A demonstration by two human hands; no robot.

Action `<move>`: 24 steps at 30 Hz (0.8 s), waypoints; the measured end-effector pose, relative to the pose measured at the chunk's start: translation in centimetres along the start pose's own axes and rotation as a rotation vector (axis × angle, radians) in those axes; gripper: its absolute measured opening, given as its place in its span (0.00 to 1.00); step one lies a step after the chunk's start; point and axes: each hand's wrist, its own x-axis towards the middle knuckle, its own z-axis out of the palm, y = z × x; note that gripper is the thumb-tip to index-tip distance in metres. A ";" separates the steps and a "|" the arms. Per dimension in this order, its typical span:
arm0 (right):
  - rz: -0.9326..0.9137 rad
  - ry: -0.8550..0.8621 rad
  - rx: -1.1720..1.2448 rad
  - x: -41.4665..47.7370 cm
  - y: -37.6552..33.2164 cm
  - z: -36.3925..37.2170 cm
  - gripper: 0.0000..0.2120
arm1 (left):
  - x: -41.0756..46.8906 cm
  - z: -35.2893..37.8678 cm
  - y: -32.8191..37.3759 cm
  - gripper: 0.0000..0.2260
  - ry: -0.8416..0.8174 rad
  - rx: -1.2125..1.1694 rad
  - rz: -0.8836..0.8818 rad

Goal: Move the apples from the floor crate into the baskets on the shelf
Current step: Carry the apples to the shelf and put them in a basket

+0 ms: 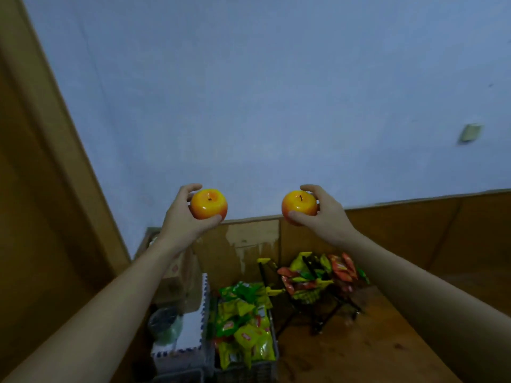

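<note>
The left hand [179, 217] curls round a glossy round yellow-and-red apple [209, 204], stem up; the right hand [330, 214] grips a second glossy apple [299, 207] likewise; both are held level and apart before the blue wall [249, 78]; no target basket shows, so neither hand seems nearer.

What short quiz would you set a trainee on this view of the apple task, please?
1. True or false: the left hand is empty.
2. What does the right hand hold? A: a snack packet. B: a yellow-red apple. C: nothing.
3. How many apples are in view?

Key:
1. False: it grips the left apple.
2. B.
3. Two, one in each hand.
</note>
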 end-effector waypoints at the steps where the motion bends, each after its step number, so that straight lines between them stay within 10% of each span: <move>1: 0.015 0.024 -0.017 -0.9 0.8 -1.9 0.37 | 0.2 1.7 1.0 0.41 -0.032 -0.010 0.026; 24: 0.248 0.328 -0.227 -25.9 7.5 -31.8 0.33 | -14.1 26.9 20.3 0.35 -0.413 -0.252 0.269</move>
